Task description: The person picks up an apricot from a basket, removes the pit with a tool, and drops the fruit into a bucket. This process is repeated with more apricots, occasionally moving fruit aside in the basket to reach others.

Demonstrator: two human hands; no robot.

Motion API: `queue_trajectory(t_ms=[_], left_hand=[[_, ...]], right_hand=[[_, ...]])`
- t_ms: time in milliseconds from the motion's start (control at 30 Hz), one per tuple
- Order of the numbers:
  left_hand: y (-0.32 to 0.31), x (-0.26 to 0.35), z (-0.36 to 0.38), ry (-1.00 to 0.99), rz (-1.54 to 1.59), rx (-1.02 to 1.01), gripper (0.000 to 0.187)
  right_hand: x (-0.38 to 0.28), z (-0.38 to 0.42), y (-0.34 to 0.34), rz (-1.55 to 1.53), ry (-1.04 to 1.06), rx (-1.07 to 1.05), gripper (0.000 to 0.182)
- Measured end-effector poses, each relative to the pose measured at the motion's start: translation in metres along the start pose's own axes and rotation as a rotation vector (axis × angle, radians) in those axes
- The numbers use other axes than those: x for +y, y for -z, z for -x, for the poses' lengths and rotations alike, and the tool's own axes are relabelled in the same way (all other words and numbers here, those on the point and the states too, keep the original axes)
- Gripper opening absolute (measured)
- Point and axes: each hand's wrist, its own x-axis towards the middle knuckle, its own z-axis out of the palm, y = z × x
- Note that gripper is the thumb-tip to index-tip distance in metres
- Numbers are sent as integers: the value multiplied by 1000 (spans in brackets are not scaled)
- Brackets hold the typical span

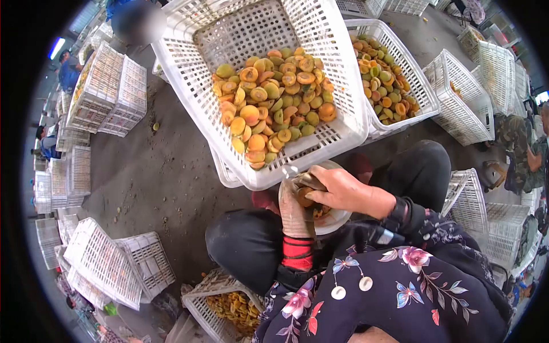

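Between my knees, my left hand (294,210) in a soiled glove is wrapped round an orange fruit (304,196). My bare right hand (346,191) presses on the same fruit with its fingers closed; whether a tool is in it is hidden. Beneath both hands stands a pale bucket (336,222) with some fruit pieces inside. Just beyond my hands, a large white crate (349,108) tilts toward me, holding a heap of halved orange and green fruit (274,100).
A second white crate of fruit (426,94) stands behind on the right. Stacked crates (108,88) rise at the left, others (103,263) at the lower left. A crate of darker fruit pieces (200,306) is beside my left leg. People (70,71) are at the edges.
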Motion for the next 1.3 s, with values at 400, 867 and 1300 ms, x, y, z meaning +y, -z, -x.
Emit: queue_trajectory(t_ms=[400, 867, 1300], left_hand=[[-14, 19, 16, -142, -100, 104, 64], [-16, 32, 22, -112, -246, 21, 62], [-9, 14, 13, -199, -89, 78, 60]], right_hand=[[-34, 53, -6, 283, -170, -183, 20], [-19, 59, -8, -1241, -681, -658, 28], [-27, 50, 12, -118, -202, -14, 30]])
